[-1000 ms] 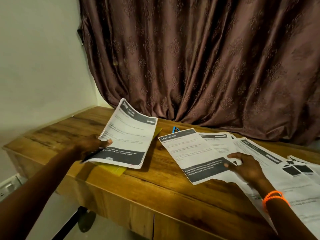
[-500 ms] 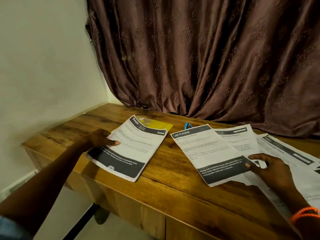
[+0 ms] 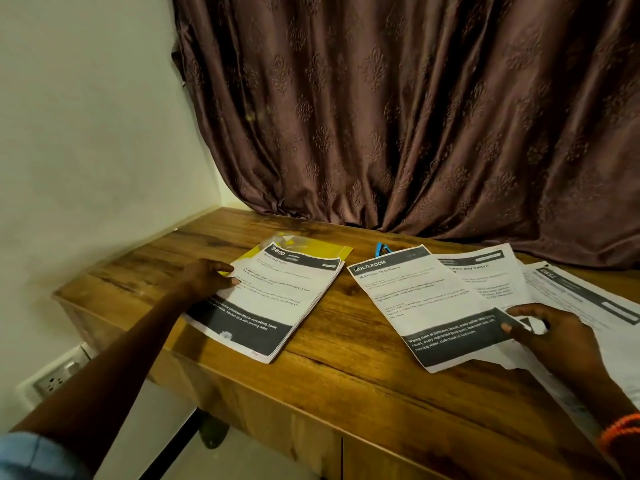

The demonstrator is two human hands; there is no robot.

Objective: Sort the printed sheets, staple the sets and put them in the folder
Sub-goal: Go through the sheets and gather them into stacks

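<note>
A set of printed sheets (image 3: 277, 299) lies flat on a yellow folder (image 3: 322, 249) at the left of the wooden desk. My left hand (image 3: 207, 280) rests on the set's left edge, thumb on top of the paper. To the right, loose printed sheets (image 3: 429, 299) are fanned out, the top one headed MULTI-ROOM. My right hand (image 3: 550, 332) lies on their lower right corner, fingers bent over the paper. A blue stapler (image 3: 382, 249) peeks out behind the MULTI-ROOM sheet, mostly hidden.
The wooden desk (image 3: 346, 375) stands against a wall at the left and a brown curtain (image 3: 415, 116) at the back. More sheets (image 3: 588, 299) spread to the right edge. A wall socket (image 3: 55, 379) sits low at the left.
My left hand has laid the tilted set down flat on the yellow folder. The view has shifted left and closer. My right hand stays on the fanned sheets.
</note>
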